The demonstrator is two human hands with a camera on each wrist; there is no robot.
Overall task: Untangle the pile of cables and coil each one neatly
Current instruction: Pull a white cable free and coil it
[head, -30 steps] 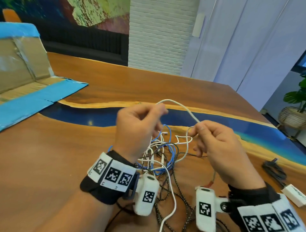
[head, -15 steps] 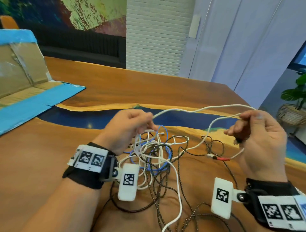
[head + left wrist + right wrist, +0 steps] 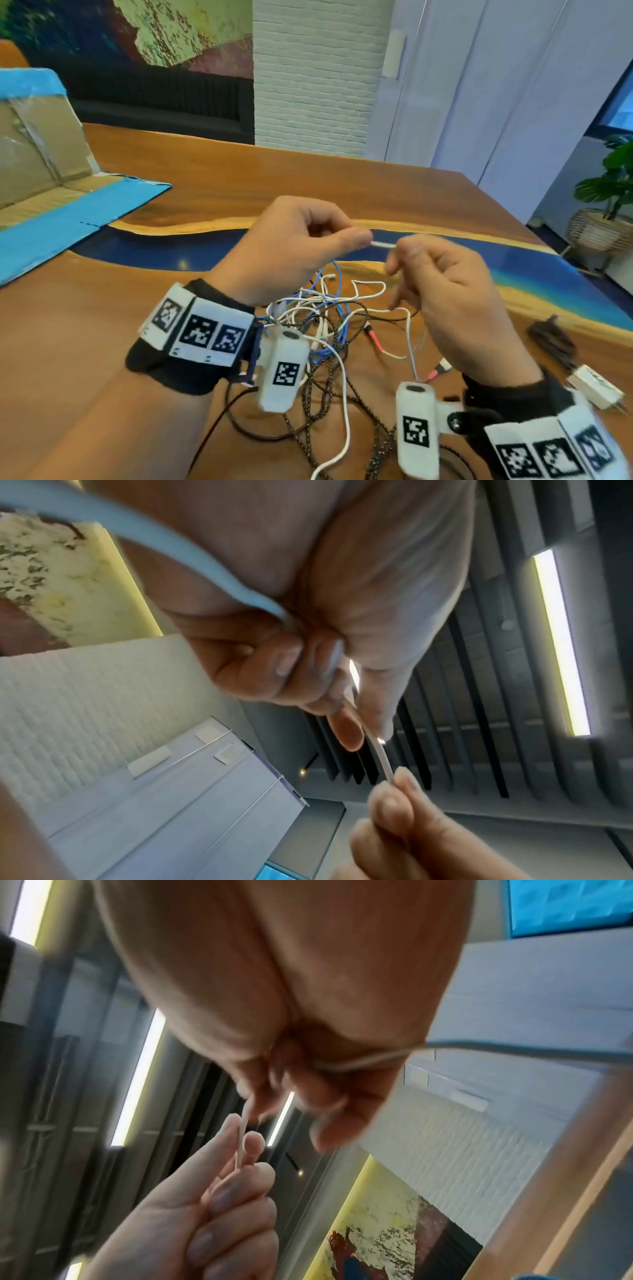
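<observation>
Cables [image 3: 329, 329] sit in a tangled pile on the table [image 3: 239, 178], right under your raised hands, so the strand you're working hangs clear of the knots. Your left hand [image 3: 291, 246] pinches the white cable [image 3: 383, 244] between thumb and fingertips, and your right hand [image 3: 455, 284] pinches it just beside, above the pile. Holding that short a span likely lets you feed it hand over hand toward a coil.

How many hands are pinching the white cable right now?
2: the left hand pinches the white cable above the tangle, and the right hand pinches it just beside, with a short stretch showing between them.
</observation>
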